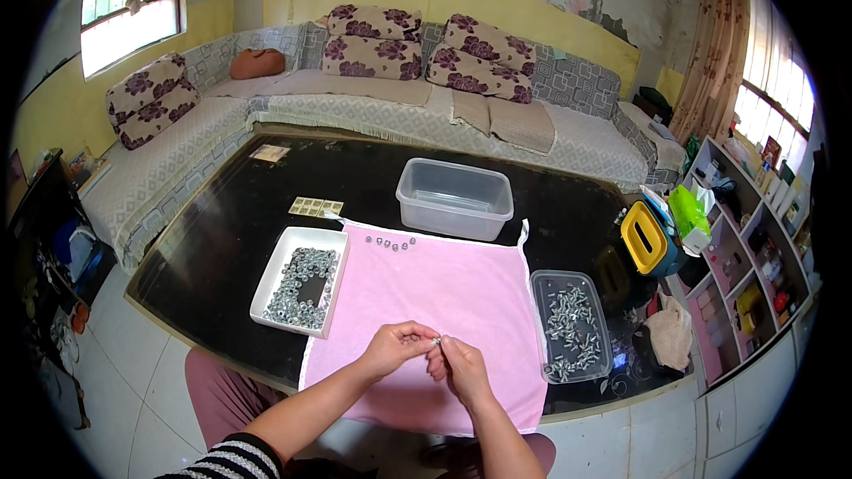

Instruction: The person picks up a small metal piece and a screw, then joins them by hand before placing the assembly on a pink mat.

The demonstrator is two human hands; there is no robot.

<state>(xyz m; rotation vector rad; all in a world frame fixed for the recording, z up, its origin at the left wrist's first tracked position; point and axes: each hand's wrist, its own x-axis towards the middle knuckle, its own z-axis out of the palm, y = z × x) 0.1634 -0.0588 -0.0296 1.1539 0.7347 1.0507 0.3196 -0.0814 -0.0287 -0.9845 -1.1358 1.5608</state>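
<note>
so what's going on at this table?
A person sits at a black table with a pink cloth spread in front. Both hands meet over the cloth: the left hand and right hand pinch one small metal piece between the fingertips. A white tray of nuts lies left of the cloth, a clear tray of screws right of it. A short row of small parts lies at the cloth's far edge, before an empty clear tub.

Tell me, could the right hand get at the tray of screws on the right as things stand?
Probably yes. The right hand is over the pink cloth, pinching a small metal part with the left hand. The clear tray of screws lies open beside the cloth, nothing between. It would first need to free its fingers.
</note>
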